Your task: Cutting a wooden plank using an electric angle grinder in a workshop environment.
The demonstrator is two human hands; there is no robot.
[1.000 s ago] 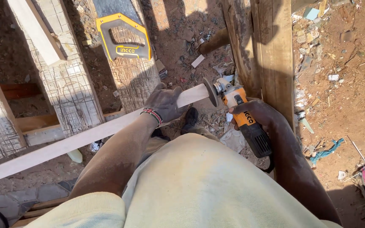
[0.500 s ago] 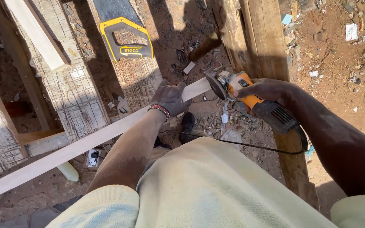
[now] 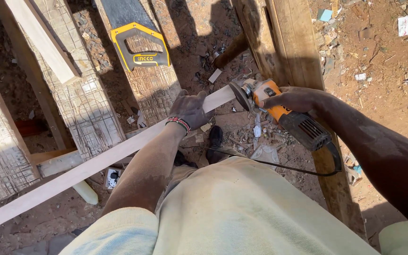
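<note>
A long pale wooden strip (image 3: 95, 165) runs from lower left up to the middle of the view. My left hand (image 3: 191, 109) grips it near its far end; a beaded band circles that wrist. My right hand (image 3: 294, 99) holds an orange and black angle grinder (image 3: 279, 109). The grinder's disc (image 3: 238, 96) is against the strip's end. Its black cord (image 3: 303, 172) loops down past my leg.
A handsaw with a yellow and black handle (image 3: 140, 47) lies on scored planks (image 3: 83, 101). A thick wooden beam (image 3: 298, 52) runs along the right. Dirt ground with litter (image 3: 383, 61) lies far right. A white socket (image 3: 113, 177) sits under the strip.
The view has shifted a little and my right arm has swung out to the right with the grinder. Its disc stays at the strip's end; my left hand keeps its grip.
</note>
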